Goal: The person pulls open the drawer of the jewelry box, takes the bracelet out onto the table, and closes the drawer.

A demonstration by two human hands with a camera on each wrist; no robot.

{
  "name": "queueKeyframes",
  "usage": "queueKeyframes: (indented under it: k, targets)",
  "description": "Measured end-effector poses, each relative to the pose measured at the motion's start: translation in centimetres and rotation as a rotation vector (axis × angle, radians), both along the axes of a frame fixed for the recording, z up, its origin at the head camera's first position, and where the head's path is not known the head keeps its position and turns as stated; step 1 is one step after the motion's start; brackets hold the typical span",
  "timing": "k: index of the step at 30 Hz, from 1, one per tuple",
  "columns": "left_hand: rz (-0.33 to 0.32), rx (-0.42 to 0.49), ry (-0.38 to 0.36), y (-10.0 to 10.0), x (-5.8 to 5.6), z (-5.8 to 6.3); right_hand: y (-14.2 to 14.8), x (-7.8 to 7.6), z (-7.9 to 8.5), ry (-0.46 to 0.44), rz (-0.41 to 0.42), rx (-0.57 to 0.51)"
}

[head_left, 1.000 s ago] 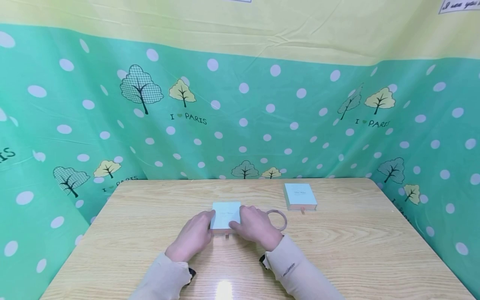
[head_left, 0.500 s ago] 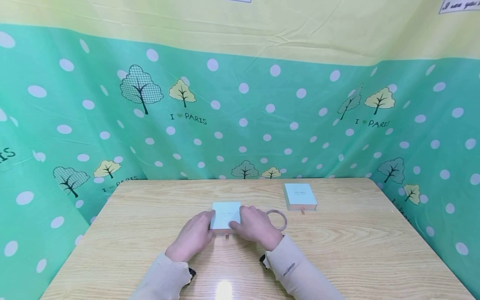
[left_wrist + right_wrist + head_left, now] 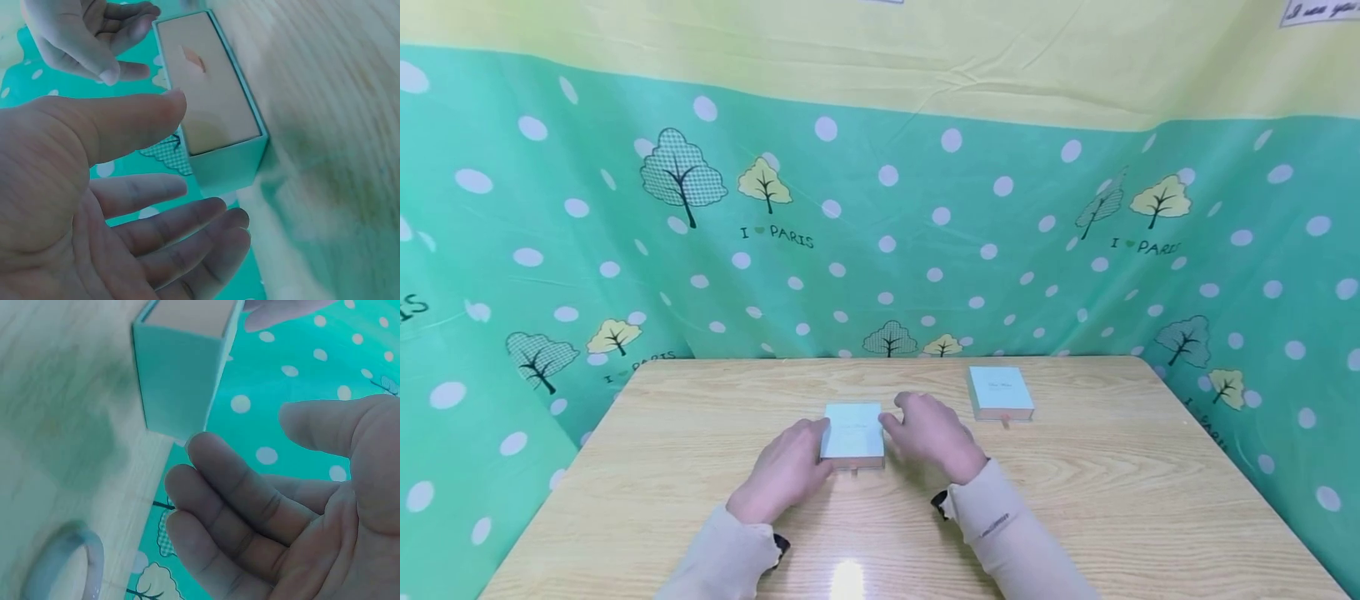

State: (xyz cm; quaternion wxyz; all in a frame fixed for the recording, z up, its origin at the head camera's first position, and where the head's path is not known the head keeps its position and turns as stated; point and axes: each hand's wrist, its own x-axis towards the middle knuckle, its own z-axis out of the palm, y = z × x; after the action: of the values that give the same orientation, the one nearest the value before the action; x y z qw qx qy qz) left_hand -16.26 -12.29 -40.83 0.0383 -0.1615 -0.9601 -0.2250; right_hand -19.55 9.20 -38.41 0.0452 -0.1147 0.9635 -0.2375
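Note:
A light-blue drawer box (image 3: 853,433) sits on the table, its pinkish drawer front with a small ribbon tab (image 3: 192,57) facing me. Beside the box's left edge is my left hand (image 3: 786,467), fingers loosely spread; in the left wrist view its thumb overlaps the box's edge. My right hand (image 3: 931,433) hovers just right of the box with thumb and fingers apart, holding nothing. In the right wrist view, a smooth pale ring shaped like a bangle (image 3: 94,562) lies on the table below that hand; from the head view the hand hides it.
A second light-blue drawer box (image 3: 1001,392) stands at the back right of the wooden table (image 3: 1120,483). A green dotted cloth (image 3: 925,275) with printed trees hangs behind the table and along both sides.
My right hand has let go of the box's right side and moved a little right and away, now covering the ring in the head view. The left hand and both boxes have barely moved.

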Motion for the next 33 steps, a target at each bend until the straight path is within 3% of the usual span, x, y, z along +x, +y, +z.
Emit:
queueKeyframes:
  k: [7, 11, 23, 33]
  targets:
    - [0.038, 0.024, 0.016, 0.3, 0.8, 0.7, 1.2, -0.2, 0.0, 0.021, 0.015, -0.044]
    - [0.026, 0.040, 0.038, 1.0, 1.0, 1.1, 2.4, -0.3, -0.1, 0.046, -0.003, -0.038]
    - [-0.161, -0.008, 0.180, 5.5, 0.6, 1.7, 5.6, -0.8, -0.4, 0.096, -0.068, 0.028]
    - [-0.198, -0.056, 0.183, 8.4, -0.2, 0.9, 8.4, -1.5, -1.0, 0.117, -0.084, 0.005]
